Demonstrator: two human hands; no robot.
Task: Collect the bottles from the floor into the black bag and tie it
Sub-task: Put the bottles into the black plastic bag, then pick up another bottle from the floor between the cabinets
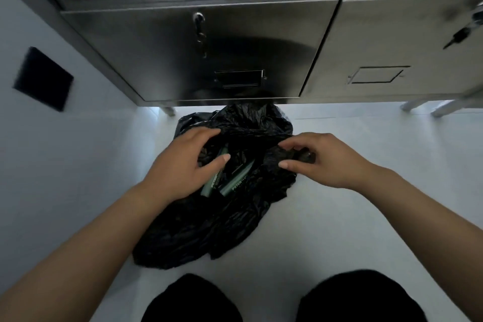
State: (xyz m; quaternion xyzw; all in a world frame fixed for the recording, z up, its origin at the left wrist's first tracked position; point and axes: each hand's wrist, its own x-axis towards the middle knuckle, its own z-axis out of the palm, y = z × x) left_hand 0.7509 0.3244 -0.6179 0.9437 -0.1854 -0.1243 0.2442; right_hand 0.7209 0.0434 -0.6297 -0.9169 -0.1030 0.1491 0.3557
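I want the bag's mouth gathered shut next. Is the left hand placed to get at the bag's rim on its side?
Probably yes. The left hand sits over the black bag opening, fingers at its far rim above the green bottles; nothing blocks it.

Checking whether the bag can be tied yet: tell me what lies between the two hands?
In the head view, the open black bag with green bottles lies between left hand and right hand.

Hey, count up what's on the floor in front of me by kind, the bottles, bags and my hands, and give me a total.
Green bottles, lying in the bag's open mouth: 2
Black bag, on the white floor: 1
Hands at the bag's opening: 2, left hand, right hand
Total: 5
No loose bottles show on the floor.
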